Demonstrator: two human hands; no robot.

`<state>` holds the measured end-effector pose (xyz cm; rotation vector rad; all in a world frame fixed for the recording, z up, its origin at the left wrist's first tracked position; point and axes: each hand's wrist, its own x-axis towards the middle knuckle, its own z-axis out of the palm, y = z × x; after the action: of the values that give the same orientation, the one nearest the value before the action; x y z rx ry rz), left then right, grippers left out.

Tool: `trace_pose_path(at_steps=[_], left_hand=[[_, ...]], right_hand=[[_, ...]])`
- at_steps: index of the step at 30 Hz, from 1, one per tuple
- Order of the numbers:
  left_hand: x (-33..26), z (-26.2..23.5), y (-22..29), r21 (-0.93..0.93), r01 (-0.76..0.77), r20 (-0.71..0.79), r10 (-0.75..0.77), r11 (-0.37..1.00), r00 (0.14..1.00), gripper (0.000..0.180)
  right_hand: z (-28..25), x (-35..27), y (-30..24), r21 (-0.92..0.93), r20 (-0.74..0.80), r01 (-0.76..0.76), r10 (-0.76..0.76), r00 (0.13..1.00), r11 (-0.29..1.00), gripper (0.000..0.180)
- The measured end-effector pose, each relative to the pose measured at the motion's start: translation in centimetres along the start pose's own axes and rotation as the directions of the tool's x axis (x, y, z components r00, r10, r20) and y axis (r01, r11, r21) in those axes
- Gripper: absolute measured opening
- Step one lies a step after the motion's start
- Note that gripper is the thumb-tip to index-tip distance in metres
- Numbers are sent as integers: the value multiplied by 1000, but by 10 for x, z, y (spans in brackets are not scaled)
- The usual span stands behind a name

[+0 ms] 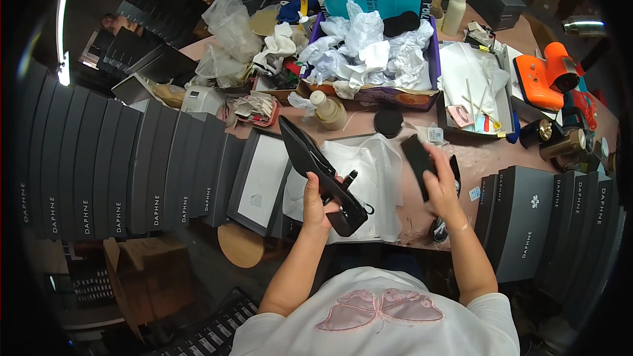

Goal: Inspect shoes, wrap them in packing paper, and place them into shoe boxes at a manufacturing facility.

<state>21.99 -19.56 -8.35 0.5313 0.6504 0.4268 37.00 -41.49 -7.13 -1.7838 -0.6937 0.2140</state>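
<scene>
A black pointed-toe shoe (299,147) is gripped in my left hand (316,204), with its toe raised to the upper left and its heel end toward me. A thin strap end sticks out beside the heel. In my right hand (445,181) is a flat black rectangular block (417,166), perhaps a sponge or brush, held apart from the shoe. A second black shoe (438,229) lies on the table, partly hidden by my right hand and wrist. Beneath the held shoe, white tissue paper (379,181) spreads over an open box.
A dark box lid (262,184) lies left of the tissue. Grey shoe boxes are stacked left (135,165) and right (527,224). Farther back are a cream bottle (328,111), a round black pad (388,122), a paper-filled purple box (433,59) and an orange device (537,79).
</scene>
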Motion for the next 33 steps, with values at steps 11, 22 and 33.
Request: trace_pose_path(at_steps=[11,22,33], left_hand=[[14,38,36,-81,-49,90,56,996,994,49],[19,-21,62,97,-46,-57,52,994,997,52],[-38,-19,-5,623,-760,773,-3,-184,635,63]], right_hand=[[72,-120,-79,-105,194,145,-123,973,984,49],[66,-94,-14,-424,1,-62,69,998,904,56],[98,-109,-17,584,767,-805,250,591,110,55]])
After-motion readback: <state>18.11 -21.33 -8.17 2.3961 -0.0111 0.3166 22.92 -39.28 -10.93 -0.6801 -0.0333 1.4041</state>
